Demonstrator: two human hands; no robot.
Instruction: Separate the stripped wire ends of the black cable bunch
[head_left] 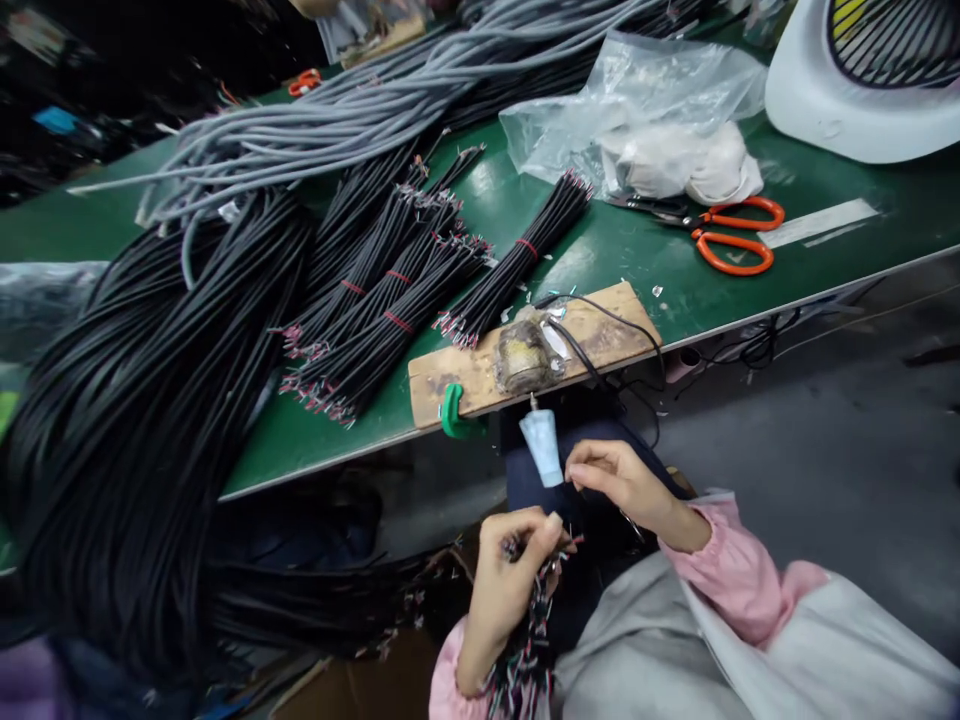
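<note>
My left hand (510,575) is closed around a bunch of thin wires (536,610), whose stripped, coloured ends poke out by the thumb and hang below the palm. My right hand (626,485) has its thumb and fingers pinched together; what they hold, if anything, is too small to make out. Close to its fingertips, a light blue cone (541,450) points down from the shaft of a small motor (526,355). That motor is fixed on a wooden board (450,372) at the table edge, with a green clamp (453,410) gripping the board.
On the green table (480,190) lie bundles of short black cables (517,260), long grey cables (300,130) and orange-handled scissors (739,235). Long black cables (127,430) drape over the left edge. A plastic bag (637,100) and a white fan (862,110) are at the back right.
</note>
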